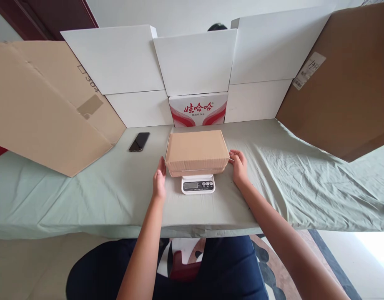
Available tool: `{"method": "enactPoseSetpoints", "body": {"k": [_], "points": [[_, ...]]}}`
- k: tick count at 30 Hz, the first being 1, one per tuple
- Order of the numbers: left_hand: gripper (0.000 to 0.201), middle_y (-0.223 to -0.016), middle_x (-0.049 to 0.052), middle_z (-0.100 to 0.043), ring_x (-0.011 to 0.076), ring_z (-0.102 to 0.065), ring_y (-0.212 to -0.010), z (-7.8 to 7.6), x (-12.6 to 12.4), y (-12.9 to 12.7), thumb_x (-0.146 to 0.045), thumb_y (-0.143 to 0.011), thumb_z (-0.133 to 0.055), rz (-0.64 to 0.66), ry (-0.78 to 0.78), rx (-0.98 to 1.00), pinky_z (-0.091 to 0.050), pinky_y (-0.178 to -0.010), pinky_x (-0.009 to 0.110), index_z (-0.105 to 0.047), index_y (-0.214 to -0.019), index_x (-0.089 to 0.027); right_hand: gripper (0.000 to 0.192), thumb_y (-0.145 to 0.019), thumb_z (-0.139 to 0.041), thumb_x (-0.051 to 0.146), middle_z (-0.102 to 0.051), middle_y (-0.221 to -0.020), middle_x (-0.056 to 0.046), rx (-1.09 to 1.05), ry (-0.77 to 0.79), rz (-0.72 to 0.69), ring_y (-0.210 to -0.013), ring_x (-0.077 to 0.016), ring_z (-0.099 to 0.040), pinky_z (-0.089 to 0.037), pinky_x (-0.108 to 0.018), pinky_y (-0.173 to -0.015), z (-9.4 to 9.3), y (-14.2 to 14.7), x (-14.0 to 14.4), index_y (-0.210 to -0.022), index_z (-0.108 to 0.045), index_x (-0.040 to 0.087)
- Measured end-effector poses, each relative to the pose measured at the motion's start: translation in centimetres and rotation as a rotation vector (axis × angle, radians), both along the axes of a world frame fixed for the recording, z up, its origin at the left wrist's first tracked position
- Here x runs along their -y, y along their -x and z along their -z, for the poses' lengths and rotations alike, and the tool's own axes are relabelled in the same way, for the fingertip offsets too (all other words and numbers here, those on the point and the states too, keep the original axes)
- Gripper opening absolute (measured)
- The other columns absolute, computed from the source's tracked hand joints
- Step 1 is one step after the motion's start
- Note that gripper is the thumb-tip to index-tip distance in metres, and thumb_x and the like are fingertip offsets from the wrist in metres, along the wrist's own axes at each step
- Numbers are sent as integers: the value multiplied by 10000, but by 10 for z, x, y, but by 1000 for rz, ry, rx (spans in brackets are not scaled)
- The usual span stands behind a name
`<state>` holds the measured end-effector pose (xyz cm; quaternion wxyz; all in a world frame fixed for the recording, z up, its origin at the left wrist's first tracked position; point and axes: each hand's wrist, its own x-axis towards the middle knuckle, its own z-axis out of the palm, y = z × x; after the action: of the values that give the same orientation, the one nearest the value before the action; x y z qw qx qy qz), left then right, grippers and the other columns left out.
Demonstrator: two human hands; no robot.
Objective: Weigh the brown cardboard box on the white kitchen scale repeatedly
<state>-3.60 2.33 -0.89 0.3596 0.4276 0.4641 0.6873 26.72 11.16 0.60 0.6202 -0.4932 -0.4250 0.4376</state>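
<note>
— So where does the cardboard box [196, 152] sit?

— Squarely on a small white kitchen scale [198, 184], which stands on the table [85, 200] under a pale green cloth. The box overhangs the platform on both sides, so only the scale's display strip shows in front.

— And the person's hands?

— The left hand [159, 180] lies flat against the box's left end, fingers straight and open. The right hand [238, 166] is at the right end, fingers loosely curled with the tips touching the lower corner. Neither is closed around anything; they bracket the box rather than clamp it.

— How would that box handle, by the look of it?

— It is a flat, closed mailer of plain corrugated board, so probably stiff along its edges and a little springy across the broad top. Likely light, though what is inside is hidden. The surface is matte and dry, so it should not slip between palms.

— Best place to take hold?

— The two short ends, where the hands already are, with fingertips hooked under the bottom edge. Pressing on the lid would load the scale and could dent the board.

— Anything else about?

— A dark phone [139, 141] lies to the left, well apart from the scale. Behind stand white cartons [116, 58], one red-and-white printed carton [198, 109], and large brown cardboard sheets [38, 104] leaning on either side
</note>
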Motion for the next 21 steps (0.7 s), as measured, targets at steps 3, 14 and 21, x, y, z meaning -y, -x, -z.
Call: {"method": "enactPoseSetpoints", "body": {"k": [3,14,21], "points": [[883,-1700,89,-351,318,-294,-1590,-1,1,-1,-817,-863,-484,5,-16,-13,-282,-1299,466,-483,-1554,-267,224,-796,-559,385,-677,-1075,-33,17,5,5,-962,-219,-670,-535,-391,-891,-5,2,1,-963,-646,264],[728,-1641,99,-465,317,-375,-1556,8,1,-2,-718,-941,-470,35,-25,-69,-282,-1294,460,-553,-1503,-262,248,-750,-528,356,-670,-1015,-49,124,10,18,-902,-204,-623,-516,-337,-785,-21,6,-1,-935,-639,235],[719,-1640,102,-466,310,-403,-1540,10,3,0,-705,-953,-455,49,-39,-67,-266,-1296,460,-538,-1510,-257,214,-741,-521,357,-683,-977,-50,199,-6,38,-897,-225,-616,-512,-359,-792,-22,8,-4,-888,-637,254]]}}
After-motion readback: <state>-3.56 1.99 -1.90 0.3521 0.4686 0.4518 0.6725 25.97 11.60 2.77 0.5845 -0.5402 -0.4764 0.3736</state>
